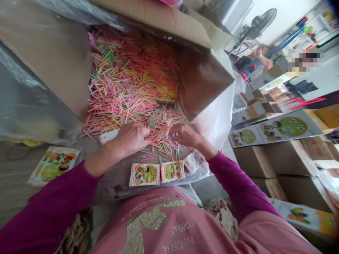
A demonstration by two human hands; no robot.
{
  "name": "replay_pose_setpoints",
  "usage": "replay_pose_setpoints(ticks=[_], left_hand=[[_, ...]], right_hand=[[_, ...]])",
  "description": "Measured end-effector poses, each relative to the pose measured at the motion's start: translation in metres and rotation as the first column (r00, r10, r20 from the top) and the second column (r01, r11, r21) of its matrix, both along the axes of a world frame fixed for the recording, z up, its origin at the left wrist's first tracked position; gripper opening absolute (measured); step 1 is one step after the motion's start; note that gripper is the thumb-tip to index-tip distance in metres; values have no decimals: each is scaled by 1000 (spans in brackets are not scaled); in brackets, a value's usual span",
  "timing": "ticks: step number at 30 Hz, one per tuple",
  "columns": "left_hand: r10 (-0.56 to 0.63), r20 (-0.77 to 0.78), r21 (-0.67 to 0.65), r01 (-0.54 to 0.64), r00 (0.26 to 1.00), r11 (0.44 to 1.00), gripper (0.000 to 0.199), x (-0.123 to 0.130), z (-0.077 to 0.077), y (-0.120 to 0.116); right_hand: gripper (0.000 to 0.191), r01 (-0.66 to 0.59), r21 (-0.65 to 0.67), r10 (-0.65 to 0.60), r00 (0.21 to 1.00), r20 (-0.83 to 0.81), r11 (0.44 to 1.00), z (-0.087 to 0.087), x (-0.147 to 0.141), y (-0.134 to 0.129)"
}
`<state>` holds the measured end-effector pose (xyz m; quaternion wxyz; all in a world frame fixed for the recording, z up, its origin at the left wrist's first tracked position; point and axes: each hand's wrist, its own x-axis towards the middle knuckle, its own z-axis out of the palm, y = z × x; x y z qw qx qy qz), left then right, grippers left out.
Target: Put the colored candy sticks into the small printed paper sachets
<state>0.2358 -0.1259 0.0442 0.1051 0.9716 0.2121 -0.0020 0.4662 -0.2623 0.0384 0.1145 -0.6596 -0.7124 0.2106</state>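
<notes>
A large heap of thin pink, yellow and green sticks spills from a cardboard box lying open toward me. My left hand rests at the heap's near edge, its fingers bent and closed over the sticks. Beneath that wrist a white packet partly shows. My right hand is at the right side of the same pile, fingers curled inward; what lies in them is hidden. Nearer my body are two stacks of printed packets, a left stack and a right stack with a stick lying across it.
Brown box flaps and clear plastic sheeting flank the heap. More printed packets lie at the left, and a small wrapped bundle at the right. Stacked cartons, a fan and another person are farther right.
</notes>
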Motion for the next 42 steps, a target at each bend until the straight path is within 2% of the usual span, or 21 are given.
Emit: replay_pose_setpoints(ticks=[3, 5, 8, 10, 12, 14, 15, 17, 19, 22, 25, 29, 32, 34, 37, 38, 40, 42], left_hand=[[-66, -137, -49, 59, 988, 997, 20, -16, -1, -6], [-116, -198, -70, 104, 973, 992, 15, -16, -7, -14], [-155, -219, -62, 145, 963, 987, 15, -2, -12, -21], [-138, -198, -3, 141, 970, 990, 17, 6, -7, -20], [-92, -144, 63, 101, 985, 993, 18, 7, 1, -19], [-94, -66, 42, 97, 993, 994, 18, -1, 8, -26], [-130, -18, 0, 130, 991, 991, 20, -7, 8, -33], [-240, 100, -83, 249, 966, 965, 25, -21, 1, -55], [-295, 214, -81, 318, 931, 945, 27, -34, -16, -81], [-282, 357, -38, 315, 890, 948, 17, -45, -48, -111], [-257, 452, 0, 288, 854, 958, 10, -49, -68, -121], [-294, 498, 64, 303, 816, 951, 8, -51, -70, -119], [-318, 512, 90, 318, 798, 944, 7, -53, -68, -118], [-325, 539, 110, 317, 777, 942, 5, -53, -69, -118], [-327, 573, 116, 320, 752, 940, 3, -53, -72, -118], [-323, 574, 106, 324, 752, 940, 3, -53, -73, -118], [-316, 566, 82, 329, 761, 941, 4, -53, -74, -118], [-314, 565, 84, 326, 763, 942, 5, -53, -74, -118]], right_hand=[[32, -125, -77, 125, 992, 0, 989, 7, 3, -27], [39, -185, -158, 190, 982, 17, 970, 2, -1, -38], [25, -264, -187, 271, 963, 11, 946, -16, -10, -32], [19, -248, -92, 251, 968, 16, 964, -28, -13, -17], [18, -162, 50, 160, 986, 39, 986, -34, -12, -3], [18, -82, 174, 75, 996, 45, 981, -31, -10, 2], [18, -72, 210, 67, 997, 33, 975, -27, -10, 1], [18, -120, 208, 129, 991, -27, 971, -17, -11, -7], [19, -195, 128, 211, 970, -123, 972, -10, -14, -19], [21, -278, 1, 272, 940, -206, 961, -10, -25, -29], [23, -396, -68, 385, 912, -140, 916, -20, -39, -25], [21, -512, -120, 517, 856, 15, 851, -30, -53, -11], [22, -559, -122, 569, 819, 69, 820, -28, -48, -2], [24, -515, -125, 529, 836, 144, 848, -24, -35, 2], [29, -305, -93, 318, 879, 354, 948, -14, -11, 3], [29, -257, -71, 264, 884, 386, 964, -10, -5, 0], [31, -271, -58, 275, 897, 346, 961, -5, 0, -10], [35, -380, -90, 390, 884, 258, 921, -4, -5, -23]])
